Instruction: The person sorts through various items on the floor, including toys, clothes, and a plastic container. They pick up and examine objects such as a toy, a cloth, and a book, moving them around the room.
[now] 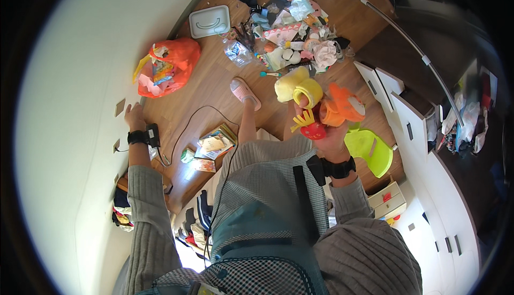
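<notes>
My right hand (330,139) grips a bunch of soft plush toys in front of my right thigh. Among them are a yellow plush ring-shaped toy (308,91) with a finger by its opening, an orange plush toy (346,104) with a pale patch, and a red toy with yellow strips (312,128). My left hand (135,117) is beside the white wall, below an orange-red plastic bag (186,68) stuffed with wrappers and papers. Nothing shows in that hand, and its fingers look slightly apart. Both wrists wear black straps with devices.
A heap of mixed litter (281,33) covers the wooden floor ahead, near a white plastic lid (209,21) and a clear bottle (237,53). Books (217,142) and a cable lie by my feet. A lime-green plastic seat (371,150) and white drawers (409,124) stand right.
</notes>
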`<action>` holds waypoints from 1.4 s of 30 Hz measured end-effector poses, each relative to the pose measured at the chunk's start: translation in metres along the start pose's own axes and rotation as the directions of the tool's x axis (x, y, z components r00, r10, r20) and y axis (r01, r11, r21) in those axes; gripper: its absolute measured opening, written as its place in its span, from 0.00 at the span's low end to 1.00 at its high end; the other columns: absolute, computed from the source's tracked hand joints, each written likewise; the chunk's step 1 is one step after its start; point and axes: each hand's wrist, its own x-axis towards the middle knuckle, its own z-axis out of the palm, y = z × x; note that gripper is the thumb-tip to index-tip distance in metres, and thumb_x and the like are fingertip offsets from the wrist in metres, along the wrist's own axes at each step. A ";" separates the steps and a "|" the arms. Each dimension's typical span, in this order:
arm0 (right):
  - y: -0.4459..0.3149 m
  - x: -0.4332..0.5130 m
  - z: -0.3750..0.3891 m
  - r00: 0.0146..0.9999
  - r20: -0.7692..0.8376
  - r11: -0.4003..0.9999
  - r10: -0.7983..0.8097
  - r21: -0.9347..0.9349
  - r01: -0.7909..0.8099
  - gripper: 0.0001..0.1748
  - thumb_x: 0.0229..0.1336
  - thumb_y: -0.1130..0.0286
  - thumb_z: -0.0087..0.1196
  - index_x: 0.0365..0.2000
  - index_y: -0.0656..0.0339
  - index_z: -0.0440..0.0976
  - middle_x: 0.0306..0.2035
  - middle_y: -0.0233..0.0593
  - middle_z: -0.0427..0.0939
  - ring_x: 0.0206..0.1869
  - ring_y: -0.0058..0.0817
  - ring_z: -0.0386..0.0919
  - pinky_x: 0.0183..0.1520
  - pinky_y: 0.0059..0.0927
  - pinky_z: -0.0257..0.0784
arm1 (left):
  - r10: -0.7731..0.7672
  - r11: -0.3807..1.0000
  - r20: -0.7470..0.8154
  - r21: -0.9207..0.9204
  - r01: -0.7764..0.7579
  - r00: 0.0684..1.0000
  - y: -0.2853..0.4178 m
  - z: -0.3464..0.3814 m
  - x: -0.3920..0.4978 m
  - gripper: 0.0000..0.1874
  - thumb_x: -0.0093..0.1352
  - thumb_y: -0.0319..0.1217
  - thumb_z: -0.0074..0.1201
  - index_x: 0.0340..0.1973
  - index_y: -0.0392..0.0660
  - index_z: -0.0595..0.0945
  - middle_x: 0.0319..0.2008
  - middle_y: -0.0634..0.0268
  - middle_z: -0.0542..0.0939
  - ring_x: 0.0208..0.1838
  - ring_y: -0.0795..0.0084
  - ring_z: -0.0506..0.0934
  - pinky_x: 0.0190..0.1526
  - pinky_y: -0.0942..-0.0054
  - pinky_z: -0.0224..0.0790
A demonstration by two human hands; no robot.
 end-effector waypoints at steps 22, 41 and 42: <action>0.024 -0.004 -0.019 0.988 0.121 0.989 0.097 -0.123 -0.082 0.19 0.73 0.63 0.43 0.56 0.63 0.68 0.51 0.36 0.75 0.52 0.24 0.75 0.56 0.28 0.72 | 0.491 0.537 0.870 -0.346 -0.769 -0.049 0.165 0.161 -0.391 0.10 0.59 0.22 0.61 0.36 0.42 0.79 0.34 0.64 0.78 0.45 0.60 0.76 0.49 0.62 0.68; 0.032 0.005 -0.034 0.998 -0.050 0.561 -0.037 -0.828 -0.021 0.16 0.69 0.72 0.43 0.54 0.63 0.71 0.50 0.41 0.74 0.50 0.35 0.74 0.53 0.31 0.71 | 0.754 0.378 0.607 -0.089 -0.921 0.251 0.171 0.134 -0.311 0.04 0.63 0.21 0.61 0.33 0.41 0.86 0.33 0.62 0.84 0.39 0.66 0.82 0.41 0.71 0.74; 0.032 0.004 -0.037 0.996 -0.083 0.626 -0.017 -0.778 -0.054 0.16 0.70 0.71 0.42 0.53 0.63 0.71 0.49 0.41 0.74 0.49 0.35 0.74 0.52 0.31 0.71 | 0.782 0.358 0.560 -0.042 -0.933 0.275 0.172 0.125 -0.293 0.03 0.64 0.19 0.60 0.33 0.39 0.85 0.33 0.64 0.86 0.38 0.71 0.82 0.44 0.74 0.74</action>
